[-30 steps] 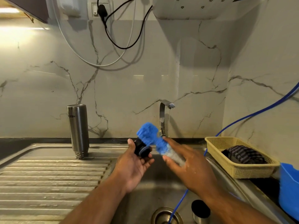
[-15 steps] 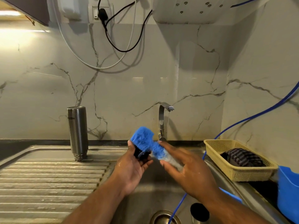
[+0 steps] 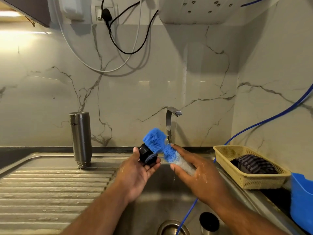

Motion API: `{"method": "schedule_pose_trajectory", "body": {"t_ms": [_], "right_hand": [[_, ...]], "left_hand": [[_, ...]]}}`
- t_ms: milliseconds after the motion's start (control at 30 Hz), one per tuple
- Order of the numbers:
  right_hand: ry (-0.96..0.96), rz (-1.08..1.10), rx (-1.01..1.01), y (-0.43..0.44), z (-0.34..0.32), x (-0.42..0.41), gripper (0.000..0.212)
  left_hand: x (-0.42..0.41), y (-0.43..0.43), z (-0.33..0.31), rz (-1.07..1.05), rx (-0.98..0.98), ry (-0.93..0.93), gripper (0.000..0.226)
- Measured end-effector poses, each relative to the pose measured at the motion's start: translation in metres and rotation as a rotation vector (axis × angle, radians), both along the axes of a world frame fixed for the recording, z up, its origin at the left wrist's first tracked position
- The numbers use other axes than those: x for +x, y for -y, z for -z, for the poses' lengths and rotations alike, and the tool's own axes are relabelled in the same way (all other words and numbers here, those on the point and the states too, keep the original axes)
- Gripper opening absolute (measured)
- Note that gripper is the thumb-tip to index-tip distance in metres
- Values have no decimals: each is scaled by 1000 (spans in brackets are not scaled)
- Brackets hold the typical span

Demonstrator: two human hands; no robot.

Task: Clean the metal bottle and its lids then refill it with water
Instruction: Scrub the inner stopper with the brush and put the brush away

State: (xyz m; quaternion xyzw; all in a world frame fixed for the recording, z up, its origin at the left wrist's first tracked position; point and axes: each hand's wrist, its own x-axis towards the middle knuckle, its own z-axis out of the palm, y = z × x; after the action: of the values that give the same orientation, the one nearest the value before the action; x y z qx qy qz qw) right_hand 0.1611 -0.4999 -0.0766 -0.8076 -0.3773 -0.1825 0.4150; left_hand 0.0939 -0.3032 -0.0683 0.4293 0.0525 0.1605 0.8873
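Observation:
The metal bottle stands upside down on the ribbed draining board, left of the sink. My left hand holds a black inner lid over the sink. My right hand grips a blue bristle brush by its clear handle, and the bristles press against the lid. A thin stream of water falls from the tap just behind the brush. A second dark lid sits on the sink floor near the drain.
A blue hose runs from the right wall down into the sink. A yellow basket with a dark striped cloth stands right of the sink, beside a blue container. Cables hang on the marble wall above.
The brush head has shifted slightly over the black lid as my right hand scrubs. My left hand has turned the lid a little. The bottle has not moved.

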Motion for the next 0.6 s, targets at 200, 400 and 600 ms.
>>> {"method": "schedule_pose_trajectory", "body": {"t_ms": [200,400,600], "right_hand": [[-11,-21,19,-2,0,-3,55],[-18,-3,35,-1,1,-2,55],[3,37,27,-1,3,0,56]], "left_hand": [[1,-1,4,11,124,22,48],[1,-2,5,-39,175,4,48],[0,-2,5,-67,202,-3,46]]}}
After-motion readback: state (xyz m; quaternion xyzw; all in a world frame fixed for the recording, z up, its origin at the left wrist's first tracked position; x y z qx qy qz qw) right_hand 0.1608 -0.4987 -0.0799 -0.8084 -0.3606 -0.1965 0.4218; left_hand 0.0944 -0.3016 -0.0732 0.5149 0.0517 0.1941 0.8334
